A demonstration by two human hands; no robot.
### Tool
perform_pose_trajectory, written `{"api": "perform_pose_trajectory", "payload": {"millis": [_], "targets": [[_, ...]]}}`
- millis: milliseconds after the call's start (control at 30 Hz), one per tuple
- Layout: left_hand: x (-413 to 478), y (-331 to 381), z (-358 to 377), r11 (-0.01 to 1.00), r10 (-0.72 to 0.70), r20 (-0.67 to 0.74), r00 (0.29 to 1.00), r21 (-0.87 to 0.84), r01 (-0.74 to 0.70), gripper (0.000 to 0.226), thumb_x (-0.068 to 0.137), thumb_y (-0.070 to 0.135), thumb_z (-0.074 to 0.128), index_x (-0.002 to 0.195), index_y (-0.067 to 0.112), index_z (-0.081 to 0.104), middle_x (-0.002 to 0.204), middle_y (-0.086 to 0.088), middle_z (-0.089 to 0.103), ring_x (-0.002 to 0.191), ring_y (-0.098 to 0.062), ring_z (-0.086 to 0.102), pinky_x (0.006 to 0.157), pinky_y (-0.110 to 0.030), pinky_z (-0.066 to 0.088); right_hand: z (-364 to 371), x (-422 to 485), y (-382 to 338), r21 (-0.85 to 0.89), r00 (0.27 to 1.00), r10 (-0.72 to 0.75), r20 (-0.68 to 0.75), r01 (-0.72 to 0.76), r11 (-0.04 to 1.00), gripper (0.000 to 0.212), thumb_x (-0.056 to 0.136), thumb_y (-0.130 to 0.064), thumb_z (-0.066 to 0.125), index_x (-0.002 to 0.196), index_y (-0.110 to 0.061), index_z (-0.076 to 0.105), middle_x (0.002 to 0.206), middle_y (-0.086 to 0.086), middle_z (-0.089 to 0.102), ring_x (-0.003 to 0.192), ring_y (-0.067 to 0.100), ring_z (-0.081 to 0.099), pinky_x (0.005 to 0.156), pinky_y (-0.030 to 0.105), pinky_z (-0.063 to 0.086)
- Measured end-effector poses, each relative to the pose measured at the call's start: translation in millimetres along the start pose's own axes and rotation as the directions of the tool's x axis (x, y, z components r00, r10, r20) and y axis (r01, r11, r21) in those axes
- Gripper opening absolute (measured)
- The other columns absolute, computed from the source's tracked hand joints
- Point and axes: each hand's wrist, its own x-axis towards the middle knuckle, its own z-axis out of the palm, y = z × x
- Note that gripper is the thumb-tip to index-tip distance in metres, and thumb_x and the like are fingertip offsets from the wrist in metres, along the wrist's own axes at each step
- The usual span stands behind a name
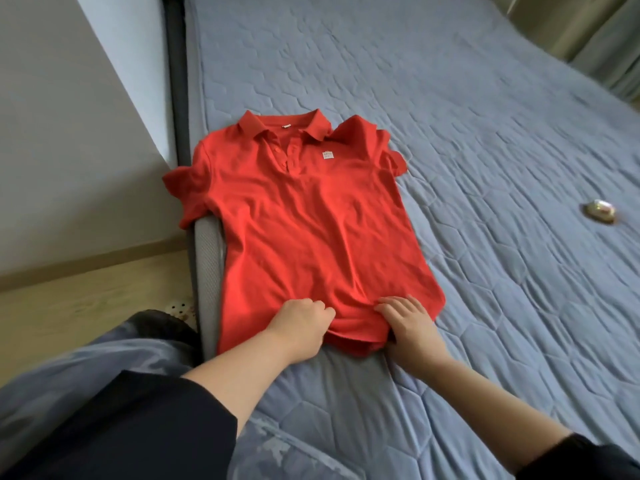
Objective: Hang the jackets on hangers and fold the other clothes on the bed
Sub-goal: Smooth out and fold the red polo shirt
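In the head view, a red polo shirt (304, 220) is laid flat on the bed (485, 150), collar pointing away, long axis toward the person. Its near hem is pinched by the left hand (299, 325) and gripped by the right hand (410, 327), fingers (391, 304) curled into the cloth.

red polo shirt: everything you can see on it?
The red polo shirt lies face up on the blue quilted bed, collar away, placket unbuttoned, small white tag on the chest. Knit-looking fabric, lightly wrinkled. One sleeve overhangs the bed edge. Left hand and right hand grip the hem.
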Motion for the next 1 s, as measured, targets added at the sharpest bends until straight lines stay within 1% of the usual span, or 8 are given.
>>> {"api": "perform_pose_trajectory", "payload": {"millis": [267,433,533,633,767,833,933,1000], "targets": [[5,-17,-21,0.834,-0.298,-0.082,0.951,-0.507,0.217,0.033,0.076,0.002,0.045,0.101,0.016,0.061,0.094,-0.014,0.065,0.092,-0.036,0.057,0.068,-0.033,0.037,-15,7,36,0.025,0.871,0.319,-0.374,-0.335,0.942,0.028,0.046,0.002,0.050,0.072,-0.007,0.058,0.077,0.009,0.058,0.070,0.034,0.055,0.068,0.037,0.036],[9,-18,-19,0.826,-0.288,-0.106,0.952,-0.530,0.191,0.026,0.082,0.008,0.046,0.102,0.016,0.060,0.090,-0.014,0.065,0.090,-0.036,0.058,0.069,-0.035,0.040,-40,24,53,0.611,0.413,0.837,-0.358,-0.575,0.545,0.031,0.072,0.001,0.048,0.095,-0.006,0.069,0.100,0.014,0.066,0.097,0.032,0.058,0.083,0.029,0.039],[7,-16,-16,0.909,-0.195,-0.116,0.974,-0.394,0.135,0.026,0.086,0.026,0.051,0.111,0.018,0.057,0.095,-0.008,0.066,0.095,-0.031,0.060,0.075,-0.034,0.042,-46,19,64,0.529,0.523,0.697,-0.491,-0.456,0.715,0.030,0.061,0.008,0.046,0.078,-0.004,0.067,0.083,0.012,0.063,0.080,0.032,0.059,0.072,0.036,0.046],[8,-14,-12,0.975,-0.055,-0.033,0.998,-0.219,0.046,0.046,0.085,0.050,0.056,0.123,0.025,0.050,0.114,0.001,0.062,0.108,-0.023,0.058,0.086,-0.032,0.042,-49,6,72,0.138,0.708,0.313,-0.633,-0.295,0.945,0.019,0.053,0.011,0.044,0.057,-0.005,0.056,0.066,0.009,0.055,0.061,0.025,0.047,0.058,0.031,0.033],[5,-12,-3,0.994,0.070,0.122,0.990,-0.094,-0.059,0.057,0.085,0.014,0.053,0.137,0.028,0.037,0.122,0.001,0.052,0.114,-0.024,0.054,0.090,-0.035,0.042,-38,-5,85,-0.044,0.927,0.365,-0.085,-0.370,0.928,0.024,0.056,0.002,0.050,0.056,-0.018,0.063,0.070,0.005,0.064,0.072,0.033,0.061,0.066,0.032,0.042],[2,-8,0,0.995,0.095,0.120,0.988,-0.042,-0.091,0.060,0.082,0.001,0.048,0.136,0.026,0.036,0.119,0.000,0.049,0.113,-0.022,0.051,0.089,-0.035,0.043,-35,-11,83,0.004,0.860,0.456,0.227,-0.469,0.883,0.034,0.066,0.003,0.054,0.082,-0.021,0.073,0.096,0.004,0.067,0.098,0.029,0.060,0.083,0.033,0.048],[2,-7,1,0.994,0.094,0.076,0.993,-0.065,-0.089,0.053,0.081,-0.001,0.045,0.129,0.022,0.044,0.115,0.000,0.053,0.109,-0.022,0.053,0.088,-0.035,0.045,-39,-9,70,0.027,0.870,0.487,0.081,-0.491,0.871,0.061,0.071,0.001,0.056,0.130,-0.018,0.055,0.127,0.004,0.052,0.117,0.028,0.047,0.092,0.035,0.042],[2,-10,1,0.987,0.057,0.058,0.997,-0.151,-0.048,0.053,0.079,0.001,0.043,0.126,0.023,0.048,0.114,0.000,0.058,0.106,-0.025,0.056,0.089,-0.036,0.046,-44,2,60,0.331,0.786,0.595,0.166,-0.613,0.717,0.060,0.079,0.003,0.050,0.137,-0.013,0.044,0.127,0.008,0.051,0.106,0.028,0.053,0.082,0.031,0.047]]}}
